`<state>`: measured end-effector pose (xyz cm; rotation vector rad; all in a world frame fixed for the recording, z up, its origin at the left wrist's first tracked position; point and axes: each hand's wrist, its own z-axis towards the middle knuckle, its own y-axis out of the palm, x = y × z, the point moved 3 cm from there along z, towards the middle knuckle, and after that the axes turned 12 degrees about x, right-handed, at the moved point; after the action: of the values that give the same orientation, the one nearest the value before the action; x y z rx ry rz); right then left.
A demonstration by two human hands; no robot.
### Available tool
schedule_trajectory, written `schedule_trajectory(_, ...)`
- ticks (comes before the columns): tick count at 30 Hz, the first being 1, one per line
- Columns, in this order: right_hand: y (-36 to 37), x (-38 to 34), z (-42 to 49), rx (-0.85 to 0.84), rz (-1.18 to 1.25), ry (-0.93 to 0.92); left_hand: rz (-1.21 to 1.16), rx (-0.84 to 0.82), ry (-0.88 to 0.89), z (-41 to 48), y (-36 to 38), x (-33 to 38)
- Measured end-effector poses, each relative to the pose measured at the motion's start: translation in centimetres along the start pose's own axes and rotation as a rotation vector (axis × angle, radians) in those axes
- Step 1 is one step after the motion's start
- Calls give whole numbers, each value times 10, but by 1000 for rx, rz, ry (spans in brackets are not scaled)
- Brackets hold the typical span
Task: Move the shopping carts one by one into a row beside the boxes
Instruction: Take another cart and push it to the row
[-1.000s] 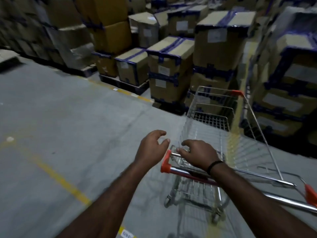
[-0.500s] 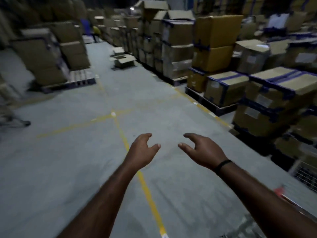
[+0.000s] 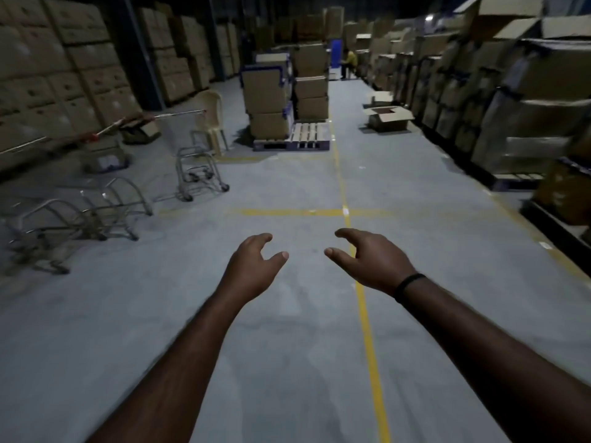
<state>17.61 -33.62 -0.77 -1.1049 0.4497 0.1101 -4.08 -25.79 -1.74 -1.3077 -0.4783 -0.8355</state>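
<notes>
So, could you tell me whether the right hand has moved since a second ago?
Yes: it left the cart handle; the right hand is open over the yellow floor line.

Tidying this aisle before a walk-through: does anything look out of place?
Yes. One open cardboard box sits alone on the floor, flaps splayed. At left, the shopping carts stand scattered at differing angles, not in a row.

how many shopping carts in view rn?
3, all on the left: first cart beside the plastic chair, second cart nearer, third cart at the left edge. Blurred; more may be hidden.
</notes>
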Motion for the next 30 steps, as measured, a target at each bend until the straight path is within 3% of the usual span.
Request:
schedule_trajectory(9,83,-36,117,-88,49,-133,19,109,-106,90,-11,-50)
schedule_trajectory(21,159,-29,331,-116,126,-273,84,178,-143,290,39,-56)
schedule_trajectory(30,229,-56,466,-179,166,-350,103,231,-205,422,45,-100)
